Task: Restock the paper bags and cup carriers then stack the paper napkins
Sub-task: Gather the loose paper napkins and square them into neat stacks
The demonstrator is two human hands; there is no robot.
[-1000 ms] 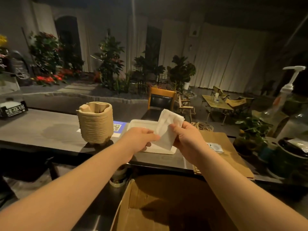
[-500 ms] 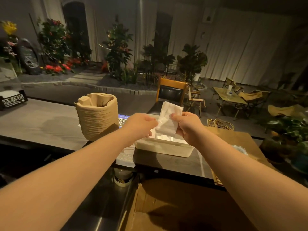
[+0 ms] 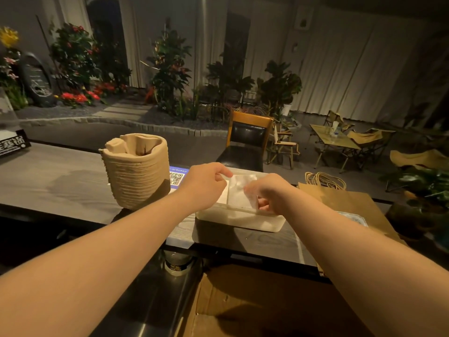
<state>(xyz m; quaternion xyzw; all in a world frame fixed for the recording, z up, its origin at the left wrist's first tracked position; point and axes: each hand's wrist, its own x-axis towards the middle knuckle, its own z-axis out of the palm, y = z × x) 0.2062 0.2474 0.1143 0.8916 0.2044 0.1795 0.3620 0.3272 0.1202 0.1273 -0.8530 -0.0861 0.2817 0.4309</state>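
The napkin [image 3: 239,190], raised earlier, has been lowered into the white tray [image 3: 243,221], pinched by the left hand [image 3: 204,186] and right hand [image 3: 267,193]. Open counter [image 3: 60,181] is seen left of the tray, beyond the cup carriers [image 3: 136,171].

Both hands, left [image 3: 204,188] and right [image 3: 269,194], pinching a white napkin [image 3: 240,192] over a pale tray [image 3: 245,221] near the desk [image 3: 60,186] front edge, stacked cup carriers [image 3: 137,172] left of it, paper bags [image 3: 345,200] right

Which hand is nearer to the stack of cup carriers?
Left. The left hand is just right of the stack of cup carriers; the right hand is farther right, beyond the napkin.
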